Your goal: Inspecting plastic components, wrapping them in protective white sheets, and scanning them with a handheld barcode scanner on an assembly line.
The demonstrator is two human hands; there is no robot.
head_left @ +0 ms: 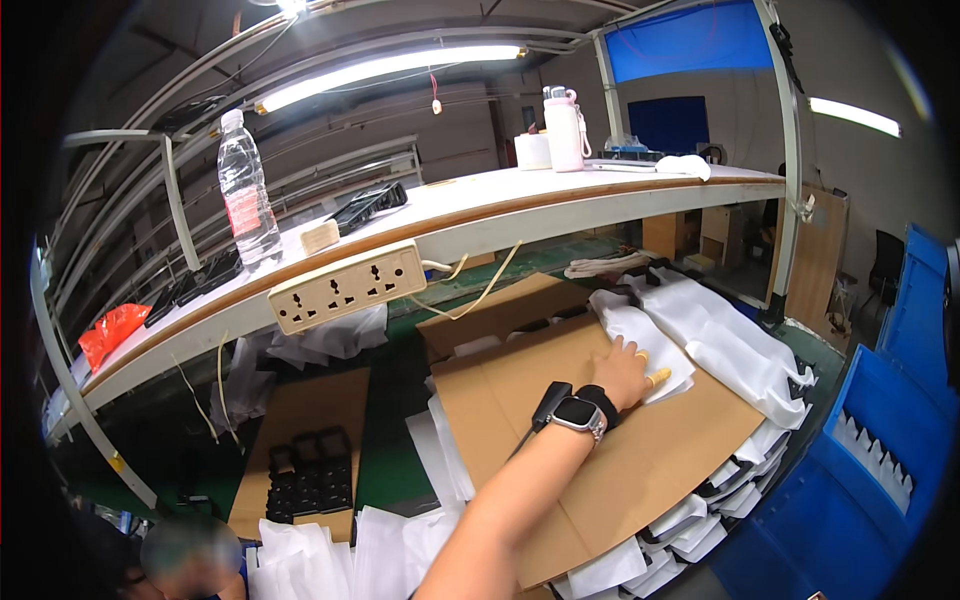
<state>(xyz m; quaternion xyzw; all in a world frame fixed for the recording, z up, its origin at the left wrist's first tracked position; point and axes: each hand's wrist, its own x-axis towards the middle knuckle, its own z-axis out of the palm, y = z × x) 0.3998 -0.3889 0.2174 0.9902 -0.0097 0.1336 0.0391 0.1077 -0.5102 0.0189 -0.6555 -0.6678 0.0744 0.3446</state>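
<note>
My left hand (pixel 622 374), with a smartwatch and a black band at the wrist and yellow finger covers on two digits, reaches in from the lower edge. It rests palm down on a white sleeve (pixel 668 362), its fingers apart. That sleeve lies on a brown cardboard sheet (pixel 540 440), which covers a stack of white-sleeved pieces with black edges. Beside my hand, more white sleeves (pixel 725 325) lie along the sheet's far right side, with black parts showing at their ends. My right hand is out of view.
A shelf (pixel 470 205) crosses above, holding a water bottle (pixel 245 195), a pink flask (pixel 566 130) and a power strip (pixel 350 285) on its front. Black compartment trays (pixel 312 475) lie at left. Blue bins (pixel 860 450) stand right. Another person's blurred head (pixel 190 556) shows lower left.
</note>
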